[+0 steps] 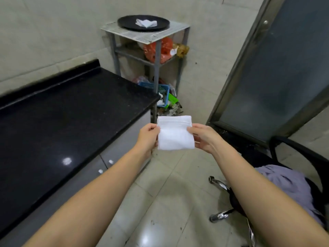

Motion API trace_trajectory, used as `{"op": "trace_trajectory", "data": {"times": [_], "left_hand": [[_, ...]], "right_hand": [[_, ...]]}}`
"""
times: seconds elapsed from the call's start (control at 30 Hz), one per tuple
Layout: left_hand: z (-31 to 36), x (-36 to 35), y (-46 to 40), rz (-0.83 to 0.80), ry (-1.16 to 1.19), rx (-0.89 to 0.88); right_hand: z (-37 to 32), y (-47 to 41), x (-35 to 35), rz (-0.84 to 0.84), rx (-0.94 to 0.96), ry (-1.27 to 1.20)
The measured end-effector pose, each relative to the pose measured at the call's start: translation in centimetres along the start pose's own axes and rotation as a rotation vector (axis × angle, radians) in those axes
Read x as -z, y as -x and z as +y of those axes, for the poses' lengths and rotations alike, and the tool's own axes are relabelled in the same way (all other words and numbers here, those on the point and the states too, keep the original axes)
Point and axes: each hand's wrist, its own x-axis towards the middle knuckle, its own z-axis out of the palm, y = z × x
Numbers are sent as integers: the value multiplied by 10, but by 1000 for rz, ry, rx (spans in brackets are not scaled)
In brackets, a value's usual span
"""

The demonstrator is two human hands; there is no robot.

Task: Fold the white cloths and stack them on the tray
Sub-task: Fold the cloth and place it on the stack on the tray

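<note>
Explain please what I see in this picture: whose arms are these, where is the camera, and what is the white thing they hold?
There is no machine here. The camera sits on a person's head and looks forward and down, so the two bare arms are that person's own. The left hand and the right hand each pinch one side of a folded white cloth, held in the air above the tiled floor. Farther away, a metal rack against the wall carries a round black tray, and on it lies another white cloth. On the left is a black countertop; on the right, an office chair with a purple garment on it.
</note>
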Motion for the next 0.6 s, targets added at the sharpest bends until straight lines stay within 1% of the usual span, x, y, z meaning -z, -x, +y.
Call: {"op": "trace_trajectory", "data": {"times": [0.1, 0.17, 0.33, 0.43, 0.6], "left_hand": [[23, -32, -37, -30, -9, -17], [40, -45, -69, -23, -9, -34], [87, -56, -169, 0, 7, -86], [135, -58, -237, 17, 13, -151], [228, -53, -338, 45, -63, -274]], "right_hand": [[-29, -34, 24, 17, 26, -14], [-51, -65, 30, 24, 52, -27], [-122, -160, 20, -15, 131, -2], [-178, -225, 6, -27, 183, -5], [-278, -327, -24, -65, 281, -32]]}}
